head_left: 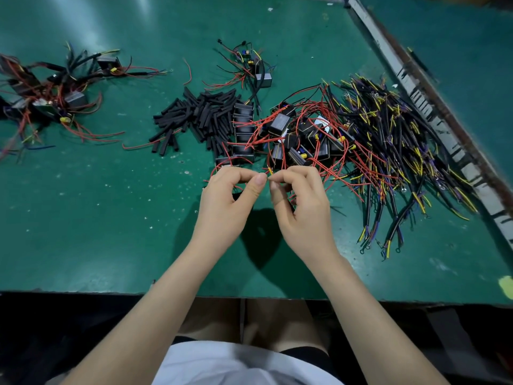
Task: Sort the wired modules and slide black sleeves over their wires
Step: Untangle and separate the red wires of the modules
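Hands meet above the near middle of a green worktop (111, 232): the left hand (227, 201) and the right hand (301, 207) both have their fingers curled, thumb tips almost touching, and between them they pinch the thin yellow and red wires (269, 170) that lead out of the module pile just behind. Whether a sleeve is already on those wires cannot be told. Four separate heaps lie on the worktop. The main pile of black modules (291, 134), too tangled in red wire to count, sits directly beyond the hands. Touching its left edge is a heap of short black sleeves (194, 115), several dozen at least. At the far left lies a second cluster of modules (50, 98) with red wires and black sleeved leads. A small group of modules (255, 70) lies farther back in the centre. To the right, a large bundle of black cables (394, 151) with yellow and purple ends fans out toward a pale strip (433, 115) running diagonally across the worktop.
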{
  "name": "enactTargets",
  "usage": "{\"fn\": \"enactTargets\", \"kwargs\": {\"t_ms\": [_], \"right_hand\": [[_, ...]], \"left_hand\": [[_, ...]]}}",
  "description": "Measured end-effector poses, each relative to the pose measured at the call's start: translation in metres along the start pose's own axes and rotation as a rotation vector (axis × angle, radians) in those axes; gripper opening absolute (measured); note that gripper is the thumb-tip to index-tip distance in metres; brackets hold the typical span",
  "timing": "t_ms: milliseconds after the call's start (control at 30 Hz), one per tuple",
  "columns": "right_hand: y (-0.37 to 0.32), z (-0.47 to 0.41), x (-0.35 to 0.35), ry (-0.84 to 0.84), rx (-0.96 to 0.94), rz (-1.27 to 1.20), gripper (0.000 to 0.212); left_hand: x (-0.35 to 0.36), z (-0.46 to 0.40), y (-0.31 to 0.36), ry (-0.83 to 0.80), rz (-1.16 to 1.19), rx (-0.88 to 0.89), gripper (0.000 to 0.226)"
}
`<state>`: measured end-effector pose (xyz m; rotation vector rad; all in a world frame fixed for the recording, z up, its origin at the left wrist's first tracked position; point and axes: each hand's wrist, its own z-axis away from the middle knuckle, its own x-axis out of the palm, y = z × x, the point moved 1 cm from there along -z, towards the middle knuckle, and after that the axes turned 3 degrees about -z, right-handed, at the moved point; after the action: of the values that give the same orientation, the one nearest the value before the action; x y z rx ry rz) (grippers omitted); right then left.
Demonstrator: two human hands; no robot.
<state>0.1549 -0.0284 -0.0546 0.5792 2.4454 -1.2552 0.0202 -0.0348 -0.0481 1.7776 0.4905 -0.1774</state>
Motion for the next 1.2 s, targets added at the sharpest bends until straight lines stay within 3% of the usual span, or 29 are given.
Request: {"fn": "enactTargets", "kwargs": {"t_ms": [267,433,1200], "right_hand": [[0.001,0.001,-0.001,-0.03,0.035,-0.045,0.012],[0.001,0.0,-0.003,-0.04,0.057,-0.019,0.011],[0.0,-0.01,0.0,-0.096,0.123,-0.046,0.011]], "left_hand": [[0.001,0.001,-0.001,0.006,0.047,0.056,0.023],[0.001,0.0,-0.002,-0.017,0.073,-0.005,0.014],[-0.001,-0.003,-0.009,-0.019,0.136,-0.043,0.012]]}}
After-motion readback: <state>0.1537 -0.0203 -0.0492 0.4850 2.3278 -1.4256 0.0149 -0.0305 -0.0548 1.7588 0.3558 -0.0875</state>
